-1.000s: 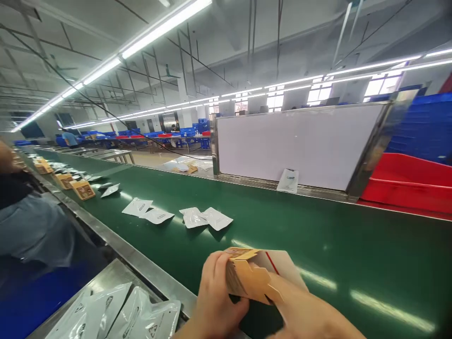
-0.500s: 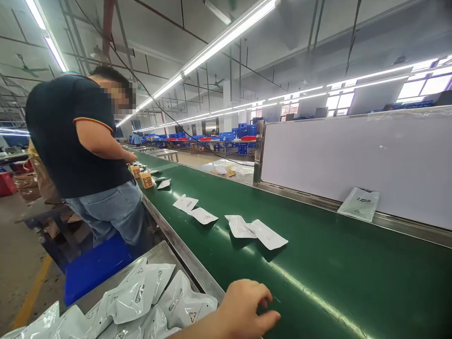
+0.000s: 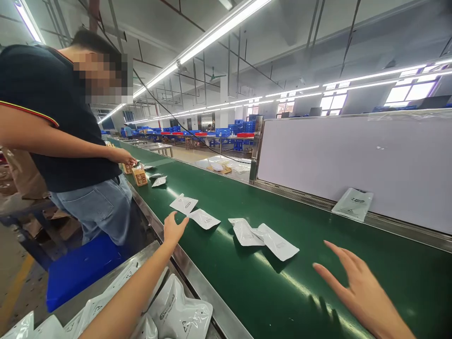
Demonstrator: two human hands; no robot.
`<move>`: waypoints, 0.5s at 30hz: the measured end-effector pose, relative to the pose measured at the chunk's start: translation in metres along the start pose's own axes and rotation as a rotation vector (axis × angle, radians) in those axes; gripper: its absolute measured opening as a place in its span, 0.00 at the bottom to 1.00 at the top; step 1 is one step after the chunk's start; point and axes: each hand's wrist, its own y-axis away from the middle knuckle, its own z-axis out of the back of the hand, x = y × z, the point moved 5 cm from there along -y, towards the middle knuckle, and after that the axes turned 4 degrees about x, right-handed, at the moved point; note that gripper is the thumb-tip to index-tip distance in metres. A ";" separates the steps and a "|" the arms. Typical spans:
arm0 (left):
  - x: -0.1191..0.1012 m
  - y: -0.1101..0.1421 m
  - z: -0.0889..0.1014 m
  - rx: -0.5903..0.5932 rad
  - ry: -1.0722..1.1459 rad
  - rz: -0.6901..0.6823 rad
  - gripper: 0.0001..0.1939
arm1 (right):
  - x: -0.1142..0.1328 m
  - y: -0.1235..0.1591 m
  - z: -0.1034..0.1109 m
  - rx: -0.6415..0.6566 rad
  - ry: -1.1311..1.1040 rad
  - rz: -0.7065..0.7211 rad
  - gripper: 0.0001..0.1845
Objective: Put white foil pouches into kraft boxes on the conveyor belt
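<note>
Pouches, white and flat, lie scattered on the green belt, and my left hand is stretched far out toward the nearest pair of them. Its fingers are spread and empty, the tips just short of one white pouch, with a second pouch lying just beside it to the right. My right hand floats low over the belt nearer to me, fingers fanned wide, holding nothing, its shadow dark on the green below. Between the two hands sit two more pouches, overlapping each other a little.

Further out: a steel rail runs along the belt's near edge, and below it a tray is heaped with bagged items. A co-worker in a dark shirt stands up the line on my left, one hand at a small brown carton on the belt. A lone pouch leans against the white board on the far side.

Risks, as I judge them: these pouches look slick and flat, so a fingertip pinch could slide off or drag the neighbour along. My left arm is at full stretch across the rail, so a small misjudgement could make the hand fall short. If the belt runs, the target may drift from under my fingers.
</note>
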 end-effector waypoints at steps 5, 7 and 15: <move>0.012 -0.040 -0.002 -0.019 -0.103 0.129 0.35 | 0.056 -0.049 -0.087 0.357 0.170 -0.218 0.42; 0.011 -0.055 -0.011 0.024 -0.144 0.130 0.34 | 0.078 -0.055 -0.109 0.463 0.209 -0.239 0.40; 0.001 -0.097 -0.060 0.263 -0.195 0.076 0.31 | 0.173 -0.049 -0.165 0.466 0.296 -0.078 0.40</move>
